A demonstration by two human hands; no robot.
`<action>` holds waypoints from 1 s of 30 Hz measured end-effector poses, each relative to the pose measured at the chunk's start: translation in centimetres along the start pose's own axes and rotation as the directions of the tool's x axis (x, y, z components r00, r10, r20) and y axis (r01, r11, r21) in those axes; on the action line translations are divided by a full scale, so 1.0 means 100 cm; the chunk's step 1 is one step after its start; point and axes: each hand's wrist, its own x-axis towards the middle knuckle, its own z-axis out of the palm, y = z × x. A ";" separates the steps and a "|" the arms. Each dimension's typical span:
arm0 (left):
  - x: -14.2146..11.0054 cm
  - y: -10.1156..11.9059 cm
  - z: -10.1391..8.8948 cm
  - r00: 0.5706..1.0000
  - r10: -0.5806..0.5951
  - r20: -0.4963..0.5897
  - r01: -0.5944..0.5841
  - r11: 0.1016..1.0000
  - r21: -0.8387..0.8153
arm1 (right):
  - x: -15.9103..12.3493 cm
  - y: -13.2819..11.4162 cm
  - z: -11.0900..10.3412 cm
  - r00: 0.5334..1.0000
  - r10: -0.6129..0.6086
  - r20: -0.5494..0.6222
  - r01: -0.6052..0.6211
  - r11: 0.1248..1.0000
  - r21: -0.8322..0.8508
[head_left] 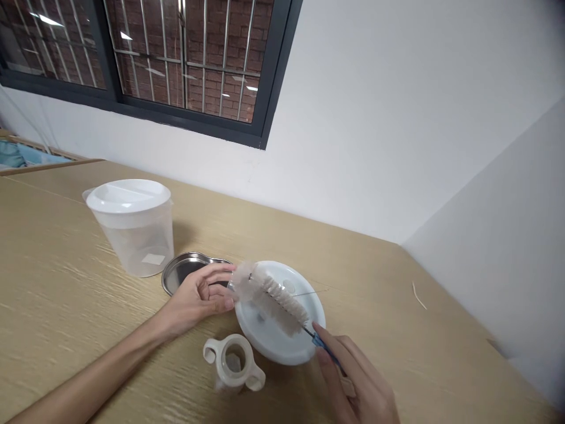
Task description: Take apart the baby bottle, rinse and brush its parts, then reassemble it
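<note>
My right hand [355, 377] grips the blue handle of a bottle brush [282, 303] with white bristles. The brush slants up and left over a pale round plate [276, 351]. At the brush's tip my left hand [205, 294] is curled, thumb opposite the fingers, around something clear; its shape is blurred and partly hidden. On the plate rest a small clear round piece [289, 287] and a thin wire-like rod [311, 292] that juts past the rim. Below the left hand stands a clear cup [233, 362] with a cream two-handled ring on top.
A lidded translucent pitcher [136, 235] stands at the left. Behind my left hand lies a shiny metal kidney dish [189, 268]. A short pale strip [419, 295] lies on the wooden table [375, 277] at the right. The wall [344, 147] and barred window rise beyond.
</note>
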 end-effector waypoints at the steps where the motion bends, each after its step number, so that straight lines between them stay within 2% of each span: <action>1: 0.000 0.000 0.000 1.000 0.003 -0.013 -0.003 1.000 -0.004 | 0.000 0.000 0.000 1.000 -0.005 0.003 0.005 1.000 -0.005; 4: 0.000 0.001 0.000 0.999 -0.013 -0.039 0.013 1.000 0.004 | 0.000 0.002 -0.001 1.000 0.019 0.017 -0.018 0.998 -0.058; 8: 0.000 0.002 0.001 0.998 -0.015 -0.059 0.015 1.000 0.008 | -0.003 0.009 -0.003 0.998 0.059 -0.030 -0.061 0.992 -0.109; 11: 0.001 0.000 0.001 0.998 -0.004 -0.058 0.003 1.000 -0.009 | -0.003 0.008 -0.004 0.998 0.040 -0.054 -0.045 0.994 -0.100; 16: 0.001 -0.002 -0.001 0.997 -0.042 -0.066 0.045 0.998 0.041 | 0.000 -0.001 -0.002 1.000 -0.007 0.002 0.007 0.999 -0.052; 19: -0.001 0.000 -0.001 0.995 -0.072 -0.063 0.076 0.995 0.065 | 0.000 0.002 -0.001 0.998 0.050 0.031 -0.047 0.995 -0.085; 23: -0.003 0.005 0.002 0.997 -0.038 -0.074 0.038 0.999 0.005 | -0.003 0.010 -0.002 0.994 0.104 -0.036 -0.108 0.985 -0.132; 26: -0.005 0.008 0.004 0.998 -0.030 -0.061 0.026 0.998 -0.057 | -0.004 0.009 -0.002 0.995 0.075 -0.070 -0.082 0.991 -0.101; 30: -0.005 0.007 0.005 0.996 -0.048 -0.075 0.041 0.995 -0.088 | -0.003 -0.002 0.000 1.000 0.009 -0.025 -0.010 0.999 -0.036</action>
